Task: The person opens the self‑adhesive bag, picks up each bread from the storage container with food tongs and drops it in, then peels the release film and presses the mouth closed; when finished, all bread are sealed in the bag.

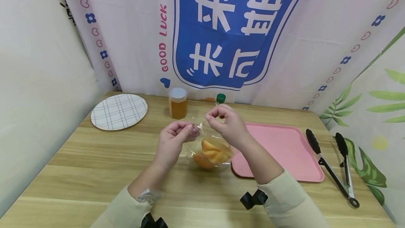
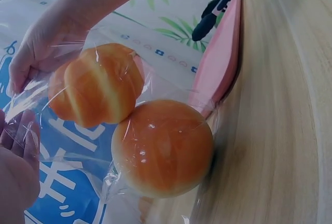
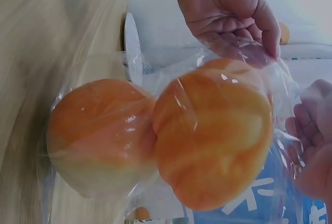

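A clear plastic bag [image 3: 78, 73] hangs between my two hands above the table. Inside it are two bread pieces: a ridged, twisted roll [image 1: 216, 150] on top and a smooth round bun [image 2: 163, 149] below. My left hand [image 1: 174, 141] pinches the bag's upper edge between thumb and fingers on one side. On the other side, my right hand [image 1: 229, 126] pinches the rim with thumb and forefinger. Both hands also show in the wrist views, with the film stretched between them.
A pink tray [image 1: 281, 150] lies to the right, with black-tipped tongs [image 1: 335, 171] beside it. Behind stand a jar of amber contents [image 1: 178, 103] and a green-capped bottle [image 1: 220, 98], partly hidden by my right hand. A checked oval plate [image 1: 119, 112] lies at back left.
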`<state>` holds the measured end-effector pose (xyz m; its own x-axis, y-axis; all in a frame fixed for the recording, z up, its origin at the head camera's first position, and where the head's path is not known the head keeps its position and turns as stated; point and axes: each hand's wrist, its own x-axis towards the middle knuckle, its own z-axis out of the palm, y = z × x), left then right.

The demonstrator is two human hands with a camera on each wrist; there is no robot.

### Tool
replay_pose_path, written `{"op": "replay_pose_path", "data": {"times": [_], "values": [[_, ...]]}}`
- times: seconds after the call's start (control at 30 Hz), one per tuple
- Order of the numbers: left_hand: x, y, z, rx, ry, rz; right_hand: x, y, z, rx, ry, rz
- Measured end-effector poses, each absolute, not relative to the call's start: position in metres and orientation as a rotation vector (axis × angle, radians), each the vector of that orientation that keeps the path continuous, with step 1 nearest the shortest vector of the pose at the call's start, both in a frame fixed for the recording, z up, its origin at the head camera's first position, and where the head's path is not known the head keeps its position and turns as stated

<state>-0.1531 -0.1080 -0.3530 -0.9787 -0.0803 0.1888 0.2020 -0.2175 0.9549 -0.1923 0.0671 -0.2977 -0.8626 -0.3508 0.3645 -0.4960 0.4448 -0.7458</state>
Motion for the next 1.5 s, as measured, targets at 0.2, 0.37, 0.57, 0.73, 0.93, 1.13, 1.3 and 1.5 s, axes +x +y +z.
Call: {"op": "replay_pose_path", "data": {"times": [0.2,0.37,0.57,0.73,0.93,1.13,1.3,1.5], "values": [[-0.152,-0.108,-0.353,-0.195,-1.844,-2.3,-0.193,0.076,-0.299,0.663,-2.472,1.424],[-0.154,-0.109,-0.354,-0.191,-1.84,-2.273,-0.193,0.089,-0.302,0.48,-2.441,1.502],[-0.154,-0.11,-0.355,-0.159,-1.834,-2.268,-0.192,0.109,-0.31,0.31,-2.32,1.582],[-0.155,-0.112,-0.356,-0.157,-1.84,-2.273,-0.188,0.112,-0.307,0.396,-2.346,1.514],[-0.154,-0.11,-0.357,-0.2,-1.823,-2.285,-0.187,0.097,-0.294,0.561,-2.618,1.302],[-0.152,-0.108,-0.358,-0.249,-1.817,-2.281,-0.193,0.075,-0.286,0.706,-2.819,1.204],[-0.151,-0.108,-0.358,-0.26,-1.807,-2.298,-0.194,0.066,-0.284,0.708,-2.85,1.255],[-0.151,-0.109,-0.357,-0.266,-1.804,-2.292,-0.195,0.064,-0.285,0.748,-2.79,1.281]]}}
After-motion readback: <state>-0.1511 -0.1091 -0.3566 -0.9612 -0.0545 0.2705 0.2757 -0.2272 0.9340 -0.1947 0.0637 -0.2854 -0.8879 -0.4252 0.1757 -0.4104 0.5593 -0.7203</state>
